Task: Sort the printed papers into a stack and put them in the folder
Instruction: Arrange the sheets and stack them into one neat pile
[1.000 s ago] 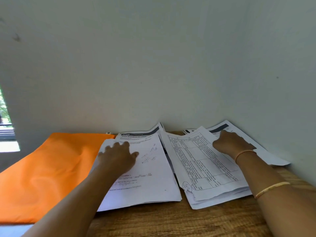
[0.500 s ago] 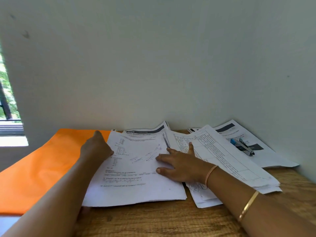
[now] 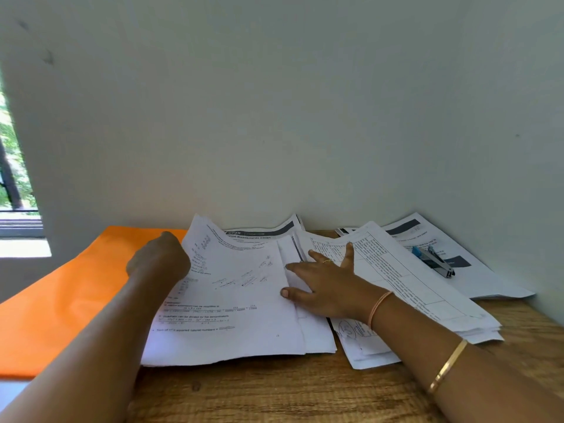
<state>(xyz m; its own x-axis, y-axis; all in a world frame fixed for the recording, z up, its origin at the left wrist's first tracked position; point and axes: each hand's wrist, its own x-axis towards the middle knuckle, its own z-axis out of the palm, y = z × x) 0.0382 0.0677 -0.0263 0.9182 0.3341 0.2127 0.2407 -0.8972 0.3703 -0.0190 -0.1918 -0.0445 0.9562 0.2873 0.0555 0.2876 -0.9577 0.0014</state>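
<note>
Looking down from the head camera, I see both hands over loose printed sheets spread on a wooden table (image 3: 274, 392) set against a pale wall (image 3: 274, 102). My left hand (image 3: 160, 261) sits at the left edge of the nearest sheet (image 3: 232, 300), a page of maths, and that edge is raised off the table and curls up beside the knuckles; the fingers are hidden behind the hand and the paper, so I cannot tell whether they pinch the sheet or only press on it. My right hand (image 3: 325, 285) lies flat and open, fingers spread, palm down on the right edge of the same pile, with nothing gripped in it. It wears a ring, and two bangles circle the forearm. Under the maths page another sheet with a dark header (image 3: 262, 235) pokes out toward the wall. Just right of the right hand, a second pile (image 3: 406, 288) topped by a page of tables fans out toward the table's right side. Farther right and near the wall lies a third group of papers (image 3: 476, 270), and a stapler (image 3: 433, 259), blue and metal as far as I can make out, rests on top of it. An orange folder (image 3: 61, 300) lies flat on the left of the table, its right edge tucked under the left pile.
</note>
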